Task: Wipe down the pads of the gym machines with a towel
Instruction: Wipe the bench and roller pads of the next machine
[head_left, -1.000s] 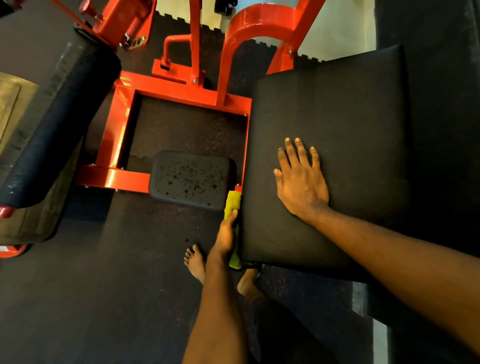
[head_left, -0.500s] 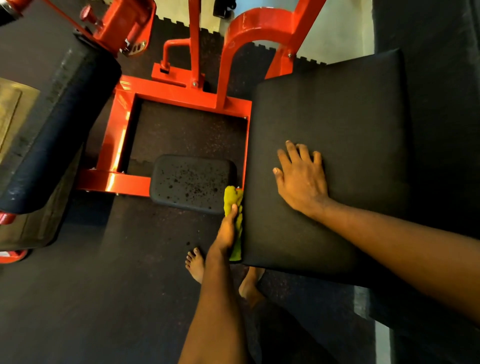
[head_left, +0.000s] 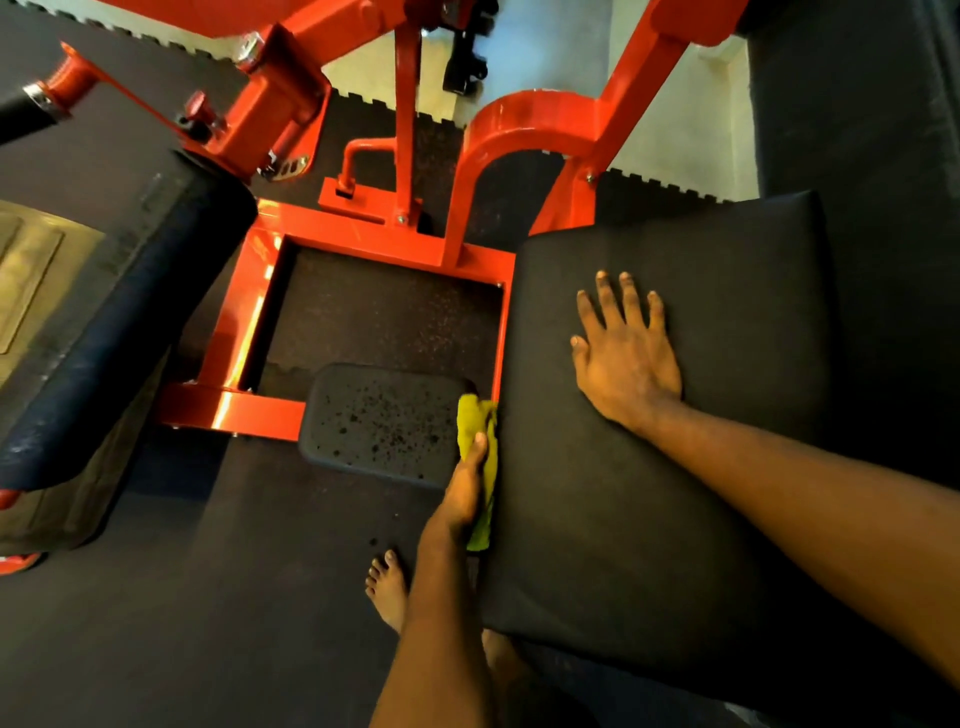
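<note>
A large black seat pad (head_left: 675, 519) fills the right half of the head view. My right hand (head_left: 626, 358) lies flat on its top with fingers spread. My left hand (head_left: 467, 488) presses a yellow-green towel (head_left: 475, 415) against the pad's left side edge; its fingers are hidden behind the towel and the pad's edge. Just left of the towel sits a small speckled black pad (head_left: 384, 423). A black roller pad (head_left: 119, 332) lies at the far left.
The orange machine frame (head_left: 363, 234) boxes in a patch of dark rubber floor (head_left: 182, 623). My bare feet (head_left: 387, 587) stand on the floor below the seat pad. Pale tiled floor (head_left: 675, 119) shows beyond the matting at the top.
My left hand has slid the towel forward along the seat pad's left edge. My right hand stays flat on the pad. The view has tilted up, showing more of the frame.
</note>
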